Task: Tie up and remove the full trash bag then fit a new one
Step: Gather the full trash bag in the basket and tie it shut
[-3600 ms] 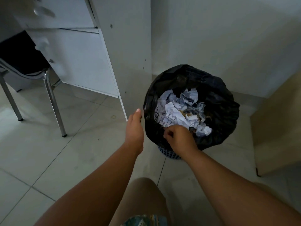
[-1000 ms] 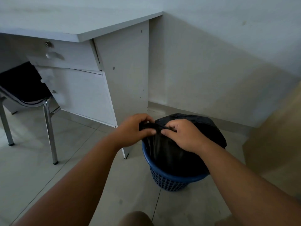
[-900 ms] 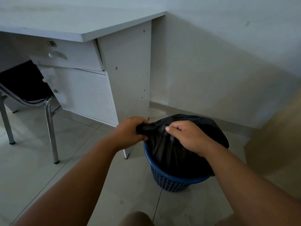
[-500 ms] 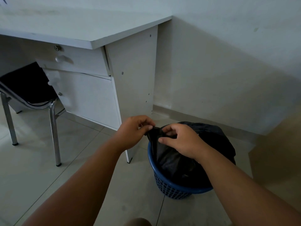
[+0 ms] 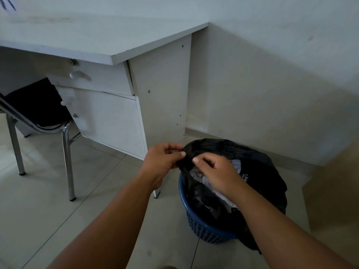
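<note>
Black plastic is what you have in hand: the trash bag (image 5: pixel 252 171) sits in the blue basket (image 5: pixel 204 230) on the tiled floor (image 5: pixel 48 191), beside the white desk (image 5: pixel 159 98). Your left hand (image 5: pixel 161 162) pinches the bag's near-left rim between thumb and fingers. Your right hand (image 5: pixel 215 173) hovers over the mouth with fingers curled; whether it grips plastic, you cannot tell. Crumpled paper (image 5: pixel 196 173) shows inside.

Black trash bag (image 5: pixel 258 171) in blue basket (image 5: pixel 204 230), mouth open, crumpled paper (image 5: pixel 196 173) inside.
</note>
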`<action>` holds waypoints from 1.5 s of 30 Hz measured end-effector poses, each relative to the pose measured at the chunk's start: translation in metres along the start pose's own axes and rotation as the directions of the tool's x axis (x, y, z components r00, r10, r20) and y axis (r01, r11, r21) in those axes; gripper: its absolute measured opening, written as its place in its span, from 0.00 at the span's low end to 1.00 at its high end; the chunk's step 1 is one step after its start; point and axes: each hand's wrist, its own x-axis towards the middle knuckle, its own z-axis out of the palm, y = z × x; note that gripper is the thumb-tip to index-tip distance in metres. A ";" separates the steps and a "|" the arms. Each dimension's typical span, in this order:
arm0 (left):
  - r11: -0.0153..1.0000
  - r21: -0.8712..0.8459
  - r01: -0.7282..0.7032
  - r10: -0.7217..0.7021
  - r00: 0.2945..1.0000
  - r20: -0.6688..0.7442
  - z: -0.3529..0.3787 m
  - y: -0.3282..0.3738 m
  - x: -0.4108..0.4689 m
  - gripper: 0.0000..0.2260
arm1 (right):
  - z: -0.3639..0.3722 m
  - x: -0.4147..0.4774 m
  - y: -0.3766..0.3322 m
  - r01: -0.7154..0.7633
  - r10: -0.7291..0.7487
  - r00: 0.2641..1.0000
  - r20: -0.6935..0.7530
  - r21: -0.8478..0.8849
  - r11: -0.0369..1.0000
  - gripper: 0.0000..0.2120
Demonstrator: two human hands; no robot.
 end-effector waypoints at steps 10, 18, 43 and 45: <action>0.934 0.216 -0.283 0.276 0.959 0.065 0.005 0.014 -0.007 0.09 | -0.008 0.041 0.003 0.314 -0.352 0.936 -0.011 -0.425 0.849 0.20; 0.904 0.407 -0.131 0.132 0.991 0.025 -0.007 0.009 -0.004 0.08 | -0.006 0.044 0.000 0.172 -0.200 0.977 -0.072 -0.291 0.941 0.02; 0.403 0.840 -0.364 0.154 0.931 0.330 -0.060 0.018 -0.002 0.11 | -0.002 0.030 0.008 0.251 -0.113 0.942 0.317 -0.436 0.864 0.13; 0.424 0.842 -0.333 0.132 0.943 0.306 -0.064 0.005 0.004 0.12 | -0.015 0.023 0.027 0.213 -0.068 0.949 0.308 -0.465 0.860 0.15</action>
